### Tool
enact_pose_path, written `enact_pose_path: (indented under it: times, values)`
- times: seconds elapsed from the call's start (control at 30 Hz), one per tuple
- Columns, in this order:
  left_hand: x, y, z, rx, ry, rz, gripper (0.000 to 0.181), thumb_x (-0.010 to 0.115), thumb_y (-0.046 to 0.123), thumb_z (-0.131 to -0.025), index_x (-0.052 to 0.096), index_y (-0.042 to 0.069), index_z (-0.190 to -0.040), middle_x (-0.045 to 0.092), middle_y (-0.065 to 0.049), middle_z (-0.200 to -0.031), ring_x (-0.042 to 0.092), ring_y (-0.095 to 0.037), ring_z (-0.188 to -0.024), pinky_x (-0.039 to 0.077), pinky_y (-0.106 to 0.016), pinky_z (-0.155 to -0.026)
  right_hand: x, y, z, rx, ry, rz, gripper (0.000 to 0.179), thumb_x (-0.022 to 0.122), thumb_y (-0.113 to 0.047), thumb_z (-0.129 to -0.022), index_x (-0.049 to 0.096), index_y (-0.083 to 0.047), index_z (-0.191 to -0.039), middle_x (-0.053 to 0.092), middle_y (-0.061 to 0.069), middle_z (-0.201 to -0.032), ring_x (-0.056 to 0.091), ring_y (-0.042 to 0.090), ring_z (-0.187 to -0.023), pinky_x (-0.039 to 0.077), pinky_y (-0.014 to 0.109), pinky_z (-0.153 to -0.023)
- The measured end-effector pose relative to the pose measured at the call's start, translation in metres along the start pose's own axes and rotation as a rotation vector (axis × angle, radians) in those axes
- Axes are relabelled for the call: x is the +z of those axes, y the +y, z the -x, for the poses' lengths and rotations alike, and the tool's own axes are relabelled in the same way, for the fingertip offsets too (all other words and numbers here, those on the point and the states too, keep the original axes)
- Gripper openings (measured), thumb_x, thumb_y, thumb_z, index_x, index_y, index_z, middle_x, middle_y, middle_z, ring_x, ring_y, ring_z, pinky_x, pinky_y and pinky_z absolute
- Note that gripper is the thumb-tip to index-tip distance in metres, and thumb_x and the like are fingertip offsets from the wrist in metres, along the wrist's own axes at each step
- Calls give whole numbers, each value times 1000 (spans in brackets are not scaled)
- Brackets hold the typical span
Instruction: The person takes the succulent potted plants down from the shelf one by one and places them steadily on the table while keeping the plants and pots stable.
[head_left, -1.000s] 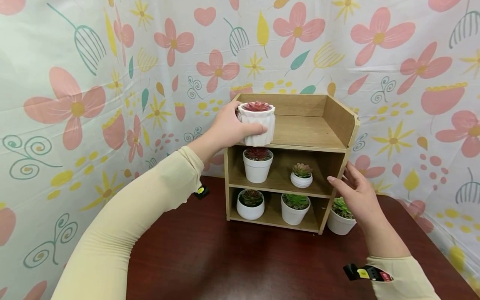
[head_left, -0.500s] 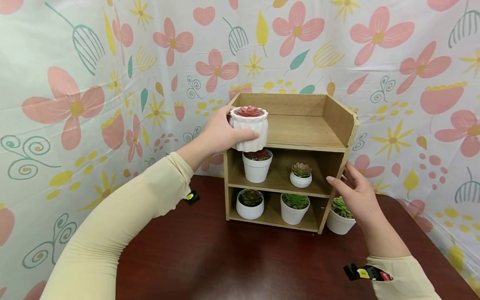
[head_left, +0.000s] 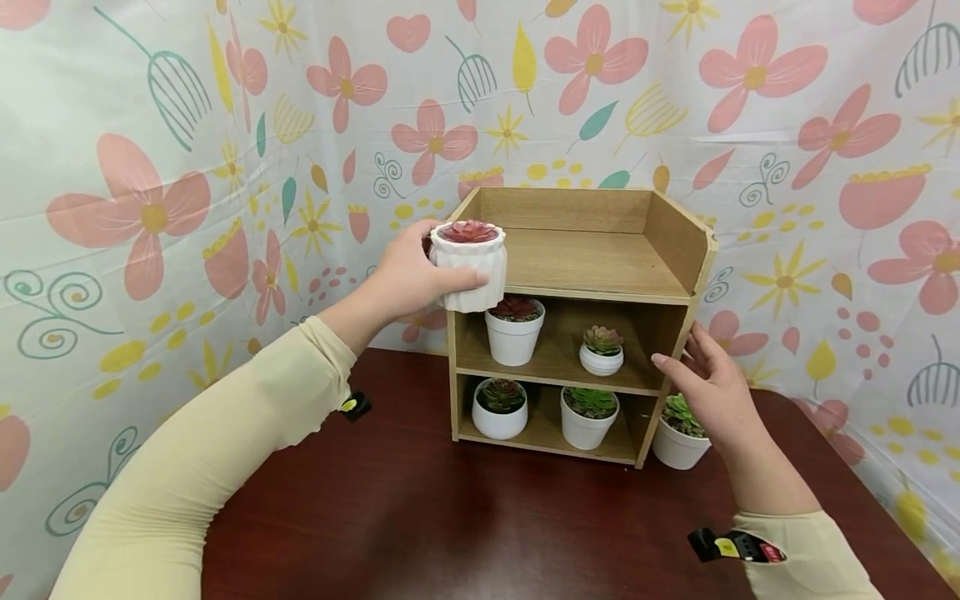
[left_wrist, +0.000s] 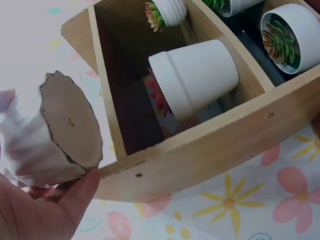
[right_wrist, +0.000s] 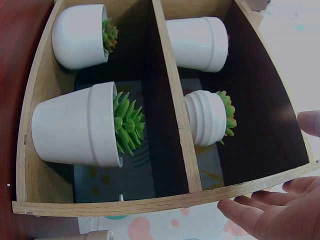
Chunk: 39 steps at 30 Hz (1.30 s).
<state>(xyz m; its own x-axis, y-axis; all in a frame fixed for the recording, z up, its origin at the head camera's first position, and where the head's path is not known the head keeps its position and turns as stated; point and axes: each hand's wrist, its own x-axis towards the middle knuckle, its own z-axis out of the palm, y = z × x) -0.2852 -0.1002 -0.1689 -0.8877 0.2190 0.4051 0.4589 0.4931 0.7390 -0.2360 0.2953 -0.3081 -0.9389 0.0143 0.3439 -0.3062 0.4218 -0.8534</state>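
Note:
My left hand [head_left: 412, 271] grips a white fluted pot [head_left: 470, 271] with a red succulent, lifted in front of the left side of a wooden shelf [head_left: 592, 258]. In the left wrist view, the tilted underside of this fluted pot [left_wrist: 72, 120] shows. At the shelf's right side panel, my right hand [head_left: 712, 387] holds on, thumb at the front edge and fingers along the outside. On the middle level stand a white pot [head_left: 515, 337] with a dark red succulent and a small ribbed pot [head_left: 602, 358] with a pinkish-green one.
A round white pot [head_left: 500, 417] and a tapered pot [head_left: 589, 425] with a green succulent sit on the bottom level. Another green-planted pot [head_left: 681, 442] stands on the dark red table [head_left: 420, 517], right of the shelf. A flower-patterned cloth [head_left: 247, 108] hangs behind.
My left hand has carried the fluted pot leftward and slightly down, from in front of the top level to the shelf's left edge. The right hand has stayed in place.

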Motion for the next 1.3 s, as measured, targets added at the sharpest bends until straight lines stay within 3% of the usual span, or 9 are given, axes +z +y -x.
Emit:
enact_pose_path:
  times: [0.23, 0.43, 0.67, 1.03, 1.3]
  values:
    - [-9, -11, 7, -16, 8, 53, 72, 93, 34, -72, 59, 15, -133, 66, -6, -120, 66, -23, -103, 60, -36, -81, 0, -1, 1, 14, -4, -1, 84, 59, -39, -104, 4, -29, -166, 15, 19, -172, 26, 48, -153, 43, 3, -87]
    - [-18, -24, 11, -21, 10, 37, 74, 92, 36, -73, 58, 14, -134, 67, -5, -122, 66, -22, -105, 56, -36, -89, 0, -2, 1, 11, -5, -3, 85, 60, -38, -104, 3, -29, -166, 15, 19, -172, 27, 48, -153, 43, 2, -86]
    - [-28, -38, 14, -63, 19, 22, 71, 91, 38, -75, 57, 13, -132, 66, -6, -119, 66, -23, -102, 56, -36, -84, 2, -2, 0, -36, 8, 16, 82, 61, -35, -104, 8, -32, -166, 21, 20, -170, 33, 50, -149, 44, 2, -86]
    - [-32, -63, 17, -89, 42, -5, 78, 91, 38, -75, 54, 13, -139, 65, -7, -122, 65, -22, -104, 54, -33, -84, 1, 0, -1, -27, 9, 11, 83, 61, -35, -104, 7, -32, -166, 20, 20, -170, 33, 50, -149, 44, 3, -86]
    - [-30, -83, 20, -137, 60, -62, 83, 91, 42, -75, 51, 9, -140, 62, -9, -126, 61, -25, -111, 52, -37, -92, 1, -1, 0, -26, 7, 16, 83, 61, -36, -104, 6, -33, -166, 20, 19, -170, 33, 50, -149, 44, 3, -85]
